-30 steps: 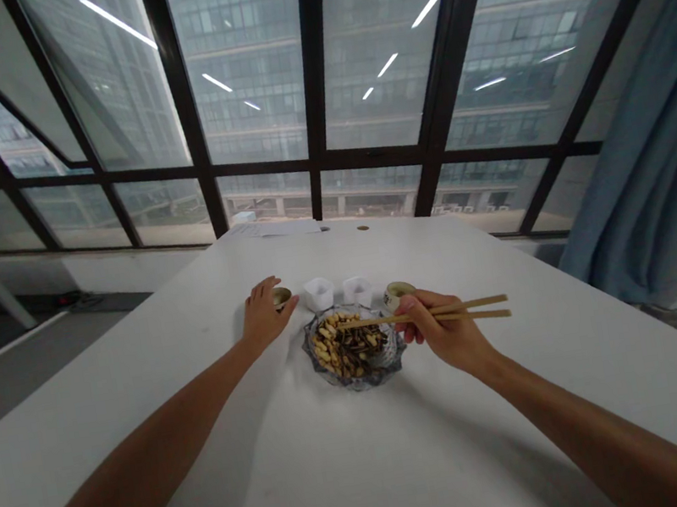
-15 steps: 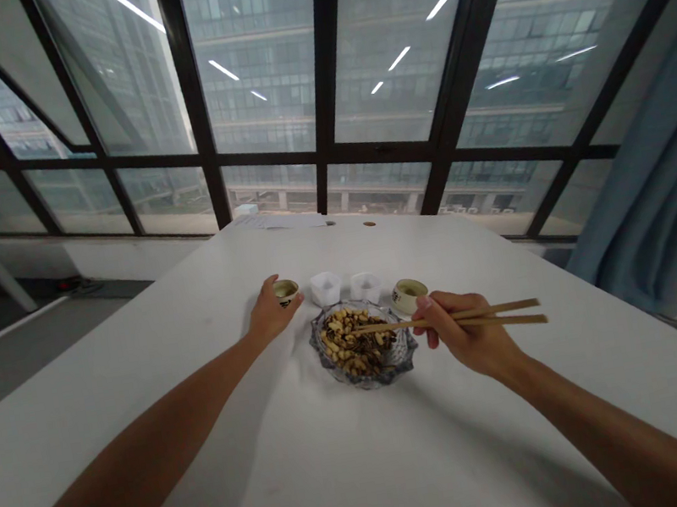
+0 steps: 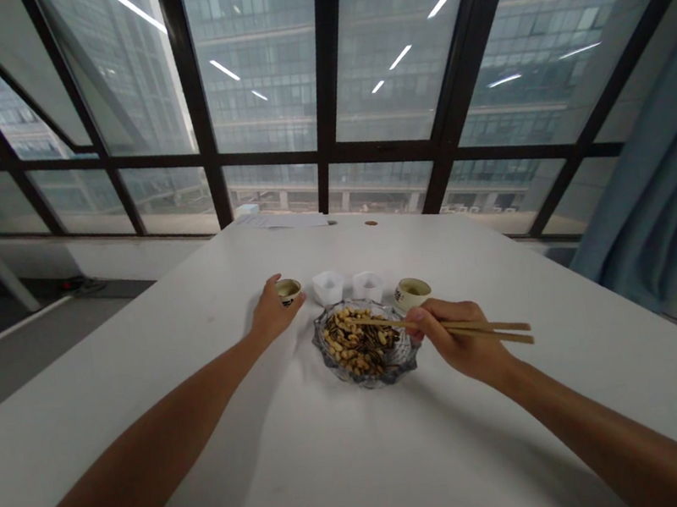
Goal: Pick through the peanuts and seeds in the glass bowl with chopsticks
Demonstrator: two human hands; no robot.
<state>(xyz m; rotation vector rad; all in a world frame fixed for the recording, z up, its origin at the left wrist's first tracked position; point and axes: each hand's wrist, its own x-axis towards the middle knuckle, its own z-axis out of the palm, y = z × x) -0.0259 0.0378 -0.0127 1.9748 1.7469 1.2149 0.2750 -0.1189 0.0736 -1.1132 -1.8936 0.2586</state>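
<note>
My left hand (image 3: 275,308) is curled round a small pale teacup (image 3: 289,292) with dark markings, which stands left of a glass bowl. Between the fingers of my right hand (image 3: 459,335) is a pair of wooden chopsticks (image 3: 498,330). Their tips reach over the mixed food (image 3: 359,344), light peanut-like pieces among dark strips, in the scalloped glass bowl (image 3: 403,360). Whether the tips pinch a piece is too small to tell. A matching teacup (image 3: 412,292) stands just beyond my right hand.
Two white faceted cups (image 3: 328,288) stand behind the bowl on the white table (image 3: 323,479). Papers (image 3: 288,221) and a small brown disc (image 3: 370,223) lie at the far edge, before the windows. A blue curtain (image 3: 647,213) hangs at right.
The chopstick tips have risen slightly toward the back of the bowl, while their rear ends have dropped and shifted left. My left hand stays at the teacup.
</note>
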